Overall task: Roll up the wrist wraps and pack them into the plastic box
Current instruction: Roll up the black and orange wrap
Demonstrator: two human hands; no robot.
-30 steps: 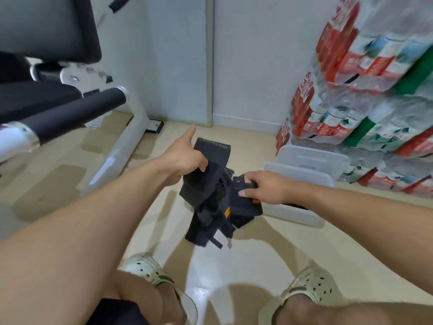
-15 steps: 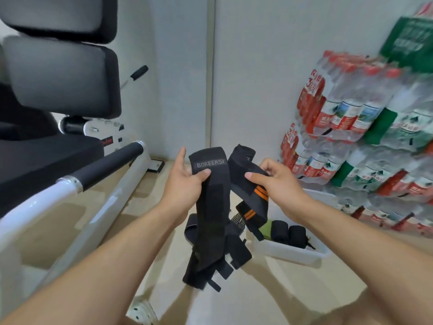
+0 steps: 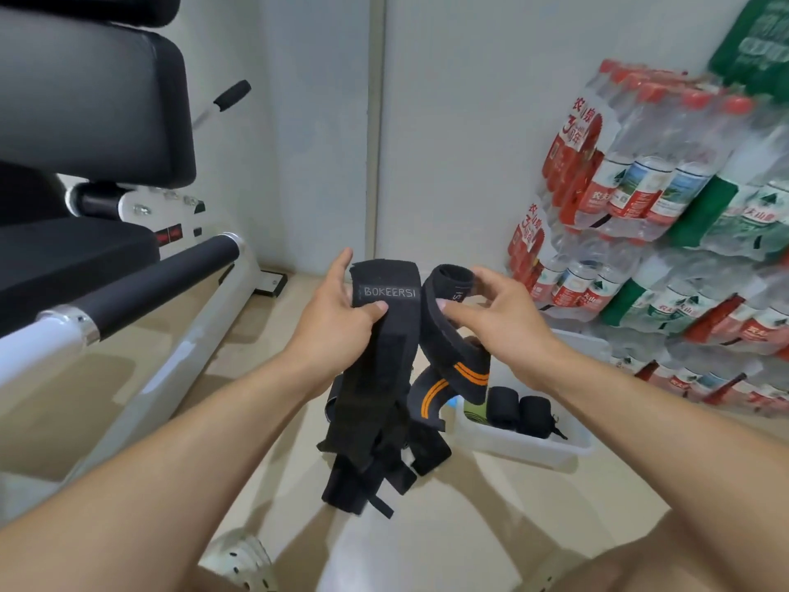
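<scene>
Here the left hand [image 3: 337,318] pinches the top of a black wrist wrap [image 3: 380,378], thumb pressed just under its white lettering with the fingers curled behind. The right hand [image 3: 491,318] curls its fingers round the started roll [image 3: 448,284] at the end of a second, orange-striped wrap [image 3: 452,373]. Both wraps hang in a tangled bunch above the floor [image 3: 469,527]; how many straps are in it is hard to tell.

The likely trouble is that tangle: rolling the striped wrap while its tail is caught in the others could drag them along or loosen the coil, and a slack pinch would let it spring open.

The plastic box [image 3: 525,446] sits on the floor just right of the bunch, with rolled wraps [image 3: 516,412] already inside. Shrink-wrapped water bottles [image 3: 640,198] are stacked against the wall behind it; a padded gym machine [image 3: 94,164] stands to the left.
</scene>
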